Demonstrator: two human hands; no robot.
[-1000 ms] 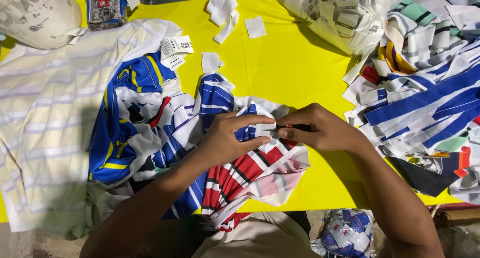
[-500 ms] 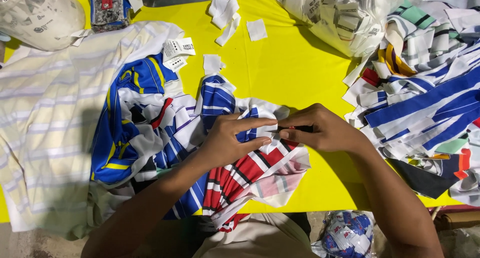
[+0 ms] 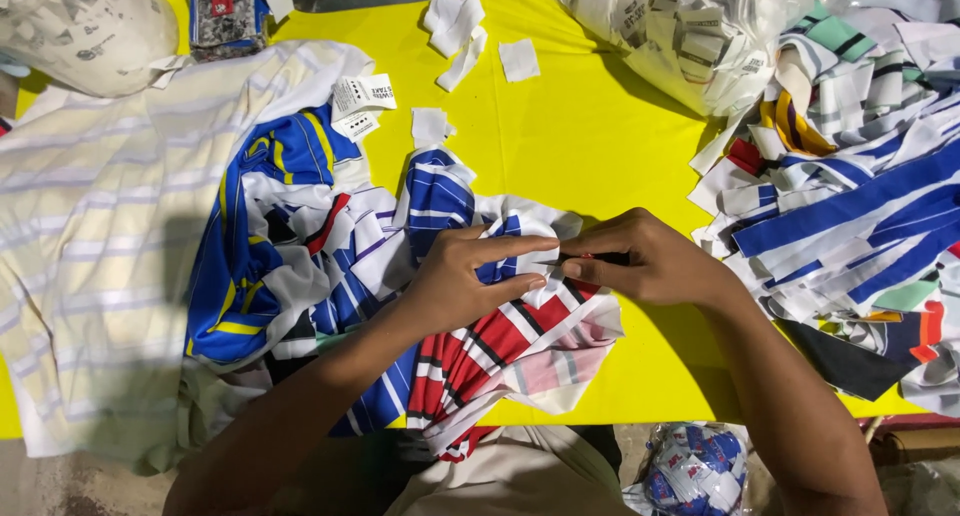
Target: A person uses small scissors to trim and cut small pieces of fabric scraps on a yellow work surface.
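Two hands met over the striped garment (image 3: 500, 356) at the near edge of the yellow table (image 3: 600, 146) when I looked in. My left hand (image 3: 470, 281) pinched a fold of its blue-and-white cloth. My right hand (image 3: 645, 261) was clenched around a small dark tool (image 3: 590, 260), tip touching that fold. A pile of fabric scraps (image 3: 850, 196) lay to the right, a pale striped shirt (image 3: 90, 246) on the left.

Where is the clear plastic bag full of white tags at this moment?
In the head view, the clear plastic bag lies at the top right of the yellow table, beside the pile of striped fabric pieces and beyond the right hand.
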